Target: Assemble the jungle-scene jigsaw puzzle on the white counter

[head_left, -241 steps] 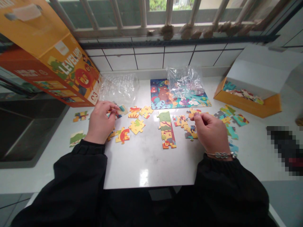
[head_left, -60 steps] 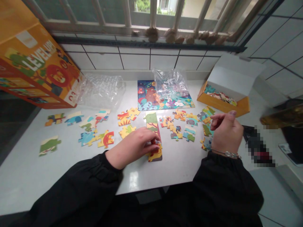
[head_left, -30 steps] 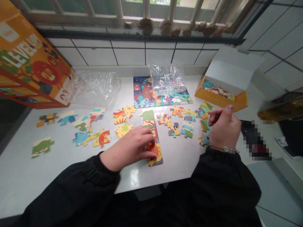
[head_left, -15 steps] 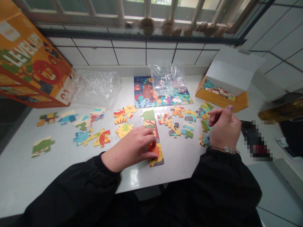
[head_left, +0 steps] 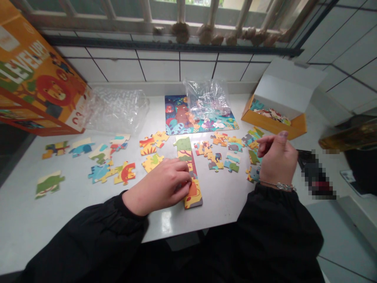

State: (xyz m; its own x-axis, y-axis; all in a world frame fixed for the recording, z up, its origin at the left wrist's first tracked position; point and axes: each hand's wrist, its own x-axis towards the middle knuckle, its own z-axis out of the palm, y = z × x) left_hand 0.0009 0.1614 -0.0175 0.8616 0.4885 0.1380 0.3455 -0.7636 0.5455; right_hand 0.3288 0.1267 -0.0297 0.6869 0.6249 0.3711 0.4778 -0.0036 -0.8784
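Observation:
My left hand (head_left: 165,182) rests over a narrow strip of joined jigsaw pieces (head_left: 193,192), its fingers curled and the thumb drawn in beneath them. The strip shows green at the far end and orange and yellow at the near end; its middle is partly hidden by the fingers. Whether anything is pinched under the fingertips is hidden. My right hand (head_left: 278,161) hovers at the right in a loose fist, thumb on top, with nothing visible in it. Beside and partly behind it are several loose jigsaw pieces (head_left: 253,156). More loose pieces (head_left: 217,161) lie between the hands.
Left of the strip are scattered jigsaw pieces (head_left: 125,173). At the back lie a picture board (head_left: 176,114) and crumpled clear plastic bags (head_left: 118,110). An orange box (head_left: 50,78) stands left; an open box of pieces (head_left: 272,124) sits right, near a blurred dark object (head_left: 316,175).
The left thumb has pulled back toward the fingers, uncovering more of the strip's orange part. My right hand keeps its loose fist. The whole view has shifted slightly.

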